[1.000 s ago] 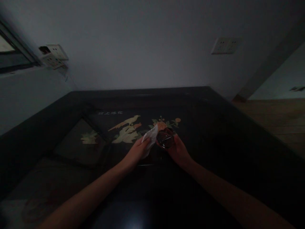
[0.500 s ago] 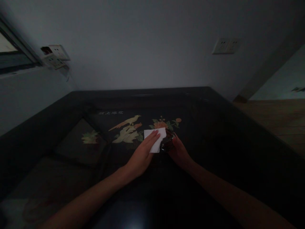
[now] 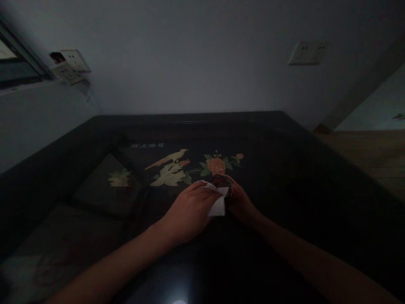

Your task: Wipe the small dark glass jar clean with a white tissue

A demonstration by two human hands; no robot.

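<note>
My left hand (image 3: 192,210) holds a folded white tissue (image 3: 218,207), its fingers closed over it. The tissue is pressed against the near left side of a clear glass cup (image 3: 222,181). My right hand (image 3: 239,200) is wrapped around the cup's right side. Through the cup's wall the dark surface shows, and part of the cup is hidden by the tissue and fingers. Both hands are above a dark glossy tabletop (image 3: 265,169) decorated with a bird and flowers.
A pale wall stands behind the table, with a double socket (image 3: 309,53) at right. More sockets (image 3: 75,60) are at the left corner, beside a window frame (image 3: 23,63). Wooden floor (image 3: 373,150) shows beyond the table's right edge.
My left hand has moved right and nearer to me, bringing the tissue onto the cup. The cup has turned in my right hand. The view has shifted slightly.
</note>
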